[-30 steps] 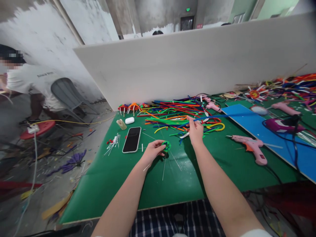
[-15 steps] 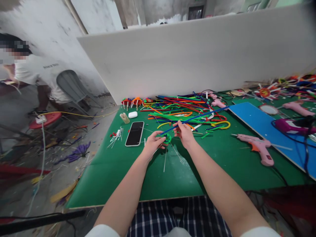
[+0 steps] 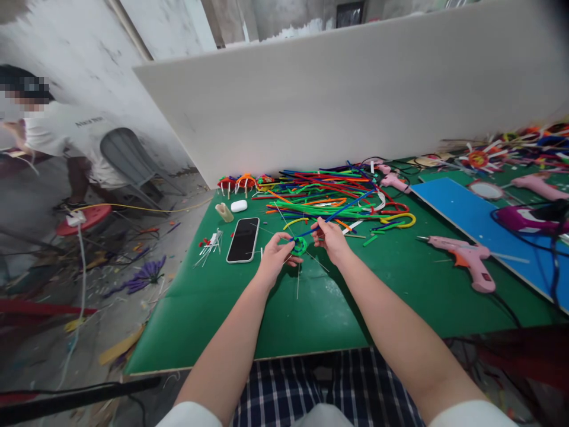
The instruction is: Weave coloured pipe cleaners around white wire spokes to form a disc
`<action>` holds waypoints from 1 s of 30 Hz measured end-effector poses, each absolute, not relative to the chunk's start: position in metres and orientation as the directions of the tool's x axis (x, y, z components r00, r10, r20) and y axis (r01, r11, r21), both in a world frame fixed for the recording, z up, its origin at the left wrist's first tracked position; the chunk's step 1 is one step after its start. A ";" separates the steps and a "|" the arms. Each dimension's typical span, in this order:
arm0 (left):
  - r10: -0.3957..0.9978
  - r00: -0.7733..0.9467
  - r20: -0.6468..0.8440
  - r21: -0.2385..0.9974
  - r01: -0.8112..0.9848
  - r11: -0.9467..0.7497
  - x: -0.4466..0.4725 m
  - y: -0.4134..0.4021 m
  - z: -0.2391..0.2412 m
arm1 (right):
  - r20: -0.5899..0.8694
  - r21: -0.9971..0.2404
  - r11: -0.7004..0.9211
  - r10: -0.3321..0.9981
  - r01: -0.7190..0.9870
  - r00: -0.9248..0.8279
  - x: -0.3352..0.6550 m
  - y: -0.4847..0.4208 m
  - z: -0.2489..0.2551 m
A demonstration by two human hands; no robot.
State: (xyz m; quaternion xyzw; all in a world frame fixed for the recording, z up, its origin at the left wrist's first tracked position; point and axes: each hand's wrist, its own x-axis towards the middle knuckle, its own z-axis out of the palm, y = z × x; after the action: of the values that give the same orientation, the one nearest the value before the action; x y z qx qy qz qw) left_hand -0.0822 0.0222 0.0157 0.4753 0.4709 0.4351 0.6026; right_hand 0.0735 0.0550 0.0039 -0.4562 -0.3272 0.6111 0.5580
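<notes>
My left hand (image 3: 278, 254) pinches a small green ring-shaped piece (image 3: 300, 245) with thin pale wires sticking out of it on several sides. A long blue pipe cleaner (image 3: 344, 210) runs from the ring up to the right. The thumb and fingers of my right hand (image 3: 329, 237) are closed on this pipe cleaner, just right of the ring. Both hands are held over the green table (image 3: 311, 326). Just left of my left hand lies a phone (image 3: 243, 240) with a dark screen.
Many coloured pipe cleaners (image 3: 311, 184) lie piled behind my hands. A pink glue gun (image 3: 466, 255) rests at right beside a blue board (image 3: 462, 207). White earbud case (image 3: 239, 206) and white sticks (image 3: 211, 248) are at left. A white partition (image 3: 333, 107) stands behind; a person (image 3: 57, 130) sits far left.
The ring has turned slightly, and its wires point in somewhat different directions. The blue pipe cleaner's far end has swung left, away from the blue board. Both hands keep their grip.
</notes>
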 end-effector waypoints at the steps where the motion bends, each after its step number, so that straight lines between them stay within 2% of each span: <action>1: 0.971 0.180 -0.156 0.982 -0.073 0.172 -0.082 0.022 0.016 | -0.190 -0.906 -0.167 0.981 -0.389 0.023 0.073 0.055 0.004; 8: 0.967 0.192 -0.164 0.982 -0.058 0.179 -0.082 0.023 0.015 | -0.140 -0.928 -0.218 0.955 -0.302 -0.262 0.068 0.048 0.005; 17: 0.963 0.205 -0.172 0.974 -0.113 0.198 -0.078 0.017 0.024 | -0.044 -0.915 -0.179 0.936 -0.363 -0.350 0.071 0.044 0.009; 20: 0.969 0.191 -0.158 0.973 -0.135 0.185 -0.077 0.017 0.024 | -0.033 -0.928 -0.177 0.915 -0.328 -0.402 0.074 0.044 0.011; 30: 0.982 0.134 -0.134 0.972 -0.177 0.157 -0.078 0.018 0.024 | 0.027 -0.985 -0.019 0.964 -0.171 -0.264 0.071 0.042 0.012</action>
State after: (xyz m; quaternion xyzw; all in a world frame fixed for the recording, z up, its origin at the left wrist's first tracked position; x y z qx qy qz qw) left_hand -0.0781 0.0178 0.0241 0.4422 0.4547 0.4755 0.6095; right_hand 0.0712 0.0425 0.0122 -0.3823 -0.5184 0.6028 0.4709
